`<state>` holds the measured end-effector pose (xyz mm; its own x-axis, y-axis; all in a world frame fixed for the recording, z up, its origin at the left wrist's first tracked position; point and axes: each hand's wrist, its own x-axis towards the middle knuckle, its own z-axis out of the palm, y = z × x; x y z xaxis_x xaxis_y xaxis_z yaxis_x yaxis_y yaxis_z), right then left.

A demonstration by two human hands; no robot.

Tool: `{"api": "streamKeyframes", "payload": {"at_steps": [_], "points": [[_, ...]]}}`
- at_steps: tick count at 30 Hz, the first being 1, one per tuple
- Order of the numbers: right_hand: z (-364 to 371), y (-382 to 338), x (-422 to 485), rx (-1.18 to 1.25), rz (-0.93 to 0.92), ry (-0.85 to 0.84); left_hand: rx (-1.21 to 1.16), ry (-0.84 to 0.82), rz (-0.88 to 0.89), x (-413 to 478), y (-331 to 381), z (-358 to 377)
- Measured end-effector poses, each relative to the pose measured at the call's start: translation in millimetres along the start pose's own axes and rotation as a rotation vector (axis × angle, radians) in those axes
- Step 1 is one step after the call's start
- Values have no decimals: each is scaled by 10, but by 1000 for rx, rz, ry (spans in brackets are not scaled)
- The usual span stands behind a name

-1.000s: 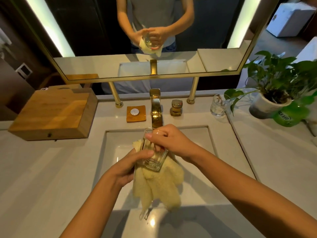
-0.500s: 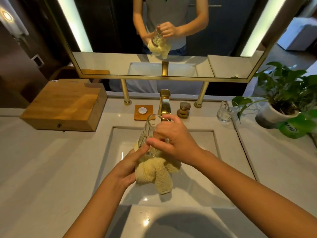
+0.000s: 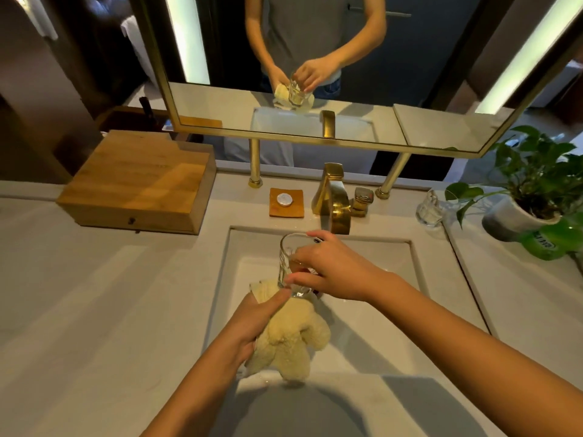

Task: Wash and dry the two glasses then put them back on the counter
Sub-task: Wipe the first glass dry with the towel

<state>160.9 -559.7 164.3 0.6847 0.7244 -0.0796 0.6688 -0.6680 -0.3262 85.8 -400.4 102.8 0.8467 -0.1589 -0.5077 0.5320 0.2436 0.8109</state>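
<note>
A clear glass (image 3: 288, 258) stands upright over the sink basin (image 3: 394, 279), with my right hand (image 3: 334, 268) gripping its side from the right. Under it, my left hand (image 3: 252, 323) holds a bunched pale yellow cloth (image 3: 291, 340) against the base of the glass, thumb touching the lower wall. The second clear glass (image 3: 429, 210) stands on the counter (image 3: 94, 294) at the back right, beside the plant pot.
A gold tap (image 3: 334, 197) and its handle (image 3: 363, 198) stand behind the basin, with a small wooden soap dish (image 3: 286, 202) to their left. A wooden box (image 3: 138, 181) sits back left. A potted plant (image 3: 530, 197) stands at the right. The mirror (image 3: 315, 74) hangs above.
The glass has turned from tilted in the cloth to upright, and the cloth has slid from around its side to under its base. The camera view shifted.
</note>
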Motion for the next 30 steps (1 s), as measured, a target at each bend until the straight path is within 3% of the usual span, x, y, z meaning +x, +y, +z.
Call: {"api": "streamKeyframes", "payload": {"at_steps": [4,12,21,30], "points": [[195,-140,311,17,-2,-75,23,102,-4,-38,-105,-309],[619,-464,1053,106,-19,27,2,198,-92,9,-110,-955],[912,-774,1750,-103,-116,-44,-141,250,-115,43,-128,-1282],[996,-750,2016,-169,-193,-20,-150,281,-318,215,-405,-1382]]}}
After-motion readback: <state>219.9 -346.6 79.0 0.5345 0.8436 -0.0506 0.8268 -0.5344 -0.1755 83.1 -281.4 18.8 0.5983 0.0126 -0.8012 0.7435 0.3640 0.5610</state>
